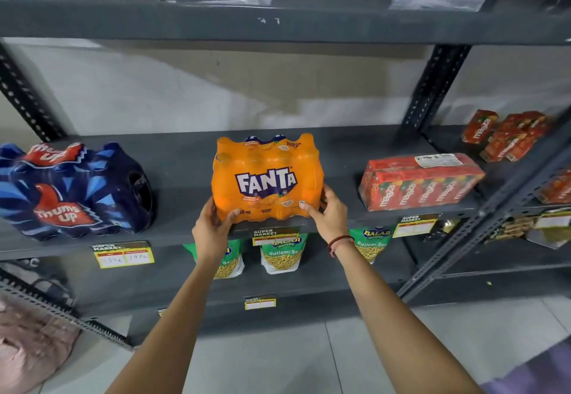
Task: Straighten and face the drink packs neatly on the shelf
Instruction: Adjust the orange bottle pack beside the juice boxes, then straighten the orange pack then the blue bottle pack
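While left hand [213,226] and right hand [329,212] clasp Fanta pack [267,177], volume print partly covered.

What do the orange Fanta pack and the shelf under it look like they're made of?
Fanta pack: apparently glossy printed plastic shrink-wrap, since it clings in bulges around bottle shapes and catches highlights. Shelf: likely painted metal with a matte dark grey finish, judging by its thin flat board and perforated angle posts.

Your left hand [213,226] and right hand [329,212] clasp the lower corners of the orange Fanta pack [267,177], logo facing you, at the front edge of the grey shelf [191,174]. The Thums Up pack [72,189] stands left, the Maaza pack [420,180] right, both well apart.
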A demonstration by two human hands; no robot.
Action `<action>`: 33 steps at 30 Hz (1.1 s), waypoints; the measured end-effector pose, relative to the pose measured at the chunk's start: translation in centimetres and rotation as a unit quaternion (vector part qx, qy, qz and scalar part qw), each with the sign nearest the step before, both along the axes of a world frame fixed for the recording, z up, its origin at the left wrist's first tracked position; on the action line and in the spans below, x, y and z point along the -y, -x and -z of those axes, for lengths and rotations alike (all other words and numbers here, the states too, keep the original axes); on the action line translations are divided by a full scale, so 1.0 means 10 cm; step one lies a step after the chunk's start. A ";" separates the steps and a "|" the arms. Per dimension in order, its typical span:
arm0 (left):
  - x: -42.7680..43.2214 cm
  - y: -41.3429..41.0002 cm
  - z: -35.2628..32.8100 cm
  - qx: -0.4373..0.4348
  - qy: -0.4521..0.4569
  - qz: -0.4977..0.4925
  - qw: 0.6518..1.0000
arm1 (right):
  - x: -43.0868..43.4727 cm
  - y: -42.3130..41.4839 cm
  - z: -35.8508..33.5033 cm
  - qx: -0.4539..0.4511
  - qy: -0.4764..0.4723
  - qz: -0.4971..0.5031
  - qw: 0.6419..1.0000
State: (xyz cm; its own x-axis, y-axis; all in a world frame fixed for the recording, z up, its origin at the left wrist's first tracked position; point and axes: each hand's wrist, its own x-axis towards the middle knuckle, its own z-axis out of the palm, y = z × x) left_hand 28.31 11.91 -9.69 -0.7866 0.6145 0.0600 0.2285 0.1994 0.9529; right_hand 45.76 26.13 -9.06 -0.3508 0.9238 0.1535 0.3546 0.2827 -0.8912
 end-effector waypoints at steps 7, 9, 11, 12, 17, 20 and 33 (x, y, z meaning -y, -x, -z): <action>0.05 0.04 -0.03 0.012 -0.003 0.028 1.000 | 0.10 0.02 -0.02 -0.005 -0.004 0.027 1.000; 0.15 0.08 -0.05 0.010 -0.017 0.030 0.999 | 0.27 0.06 -0.04 -0.022 -0.042 0.087 0.995; 0.30 0.13 -0.08 0.008 -0.036 -0.006 0.999 | 0.52 0.13 -0.05 -0.056 -0.096 0.152 0.982; 0.39 0.18 -0.09 0.010 -0.056 -0.034 0.998 | 0.66 0.20 -0.05 -0.076 -0.124 0.162 0.976; 0.98 0.72 -0.11 0.022 -0.131 -0.200 0.971 | 1.26 0.91 0.01 -0.101 -0.247 0.024 0.963; 1.34 1.12 -0.06 0.035 -0.137 -0.267 0.953 | 1.54 1.42 -0.07 -0.090 -0.233 -0.095 0.964; 1.95 2.47 -0.08 0.029 -0.032 -0.124 0.991 | 1.60 2.56 -0.13 -0.004 -0.054 -0.238 0.970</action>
